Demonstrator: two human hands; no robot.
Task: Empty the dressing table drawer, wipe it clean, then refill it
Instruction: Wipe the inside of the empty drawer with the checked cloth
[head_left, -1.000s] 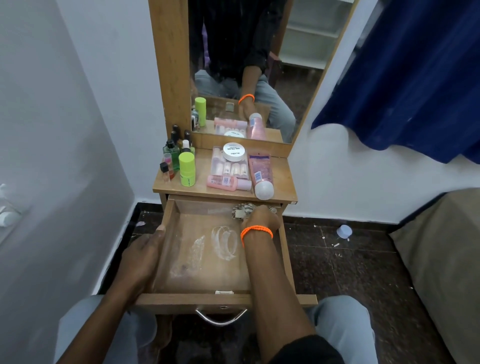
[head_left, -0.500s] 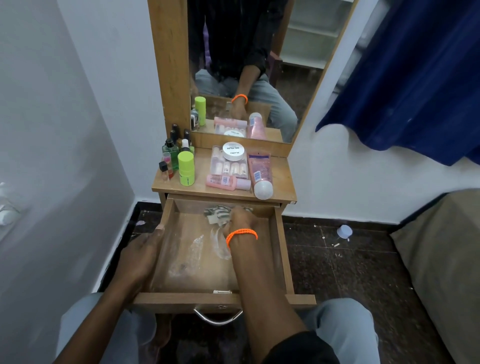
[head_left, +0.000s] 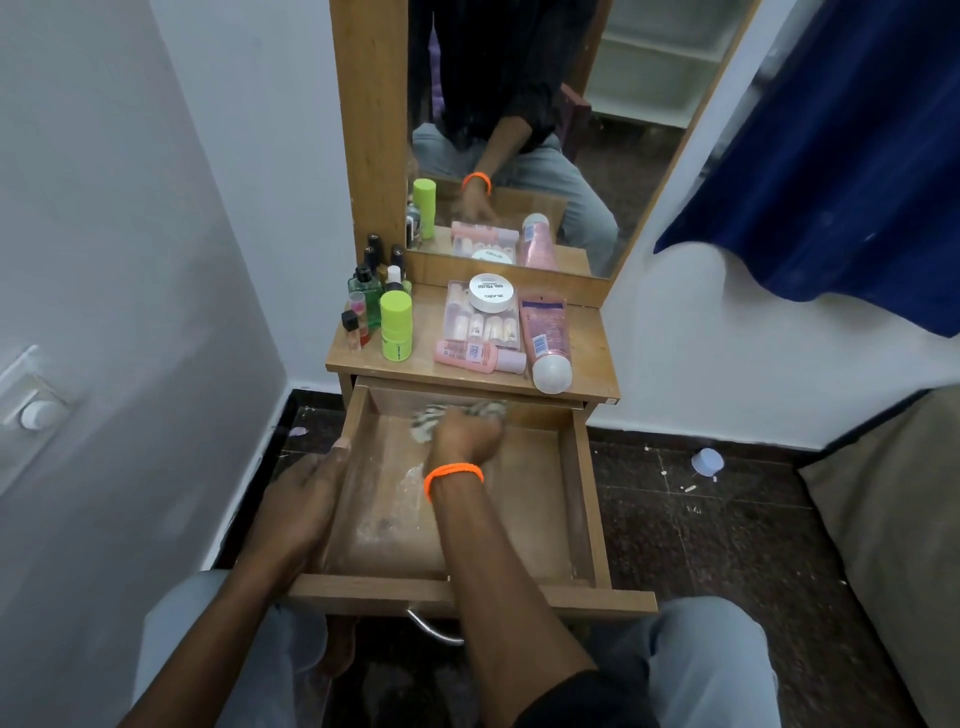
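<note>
The drawer (head_left: 545, 499) stands pulled out under the worktop (head_left: 587, 358), a shallow wooden box with a dusty, whitish-smeared floor and a metal handle at its front edge. The right hand (head_left: 465, 434), wearing 1 orange band, has its fingers clamped on 1 patterned cloth (head_left: 441, 415) at the drawer's back edge, while the left hand (head_left: 306, 504) rests on the drawer's left wall, its fingers relaxed. On the worktop lie 2 pink tubes (head_left: 545, 338), 1 white jar (head_left: 491, 292) on 1 clear case and 1 green stick (head_left: 396, 325) by the left edge.
</note>
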